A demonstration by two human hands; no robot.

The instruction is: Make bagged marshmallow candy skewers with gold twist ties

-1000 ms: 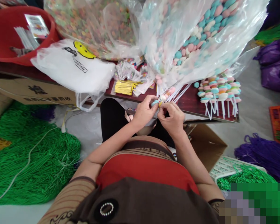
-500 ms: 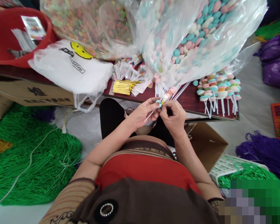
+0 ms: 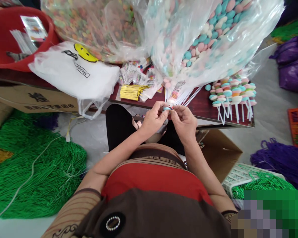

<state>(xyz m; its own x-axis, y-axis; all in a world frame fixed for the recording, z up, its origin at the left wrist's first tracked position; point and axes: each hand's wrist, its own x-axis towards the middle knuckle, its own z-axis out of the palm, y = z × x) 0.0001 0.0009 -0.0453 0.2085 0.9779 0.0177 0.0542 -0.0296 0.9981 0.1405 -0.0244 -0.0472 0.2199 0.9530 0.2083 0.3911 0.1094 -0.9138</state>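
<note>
Two-handed, gripping skewer over near surface edge: left hand and right hand, fingers pinched shut on it; more skewers lying right.

The cardboard box below the table's left end bears one large Chinese character and a smaller row ending "回收". Upside-down black lettering on the white bag and print on the candy wrapper are illegible.
</note>
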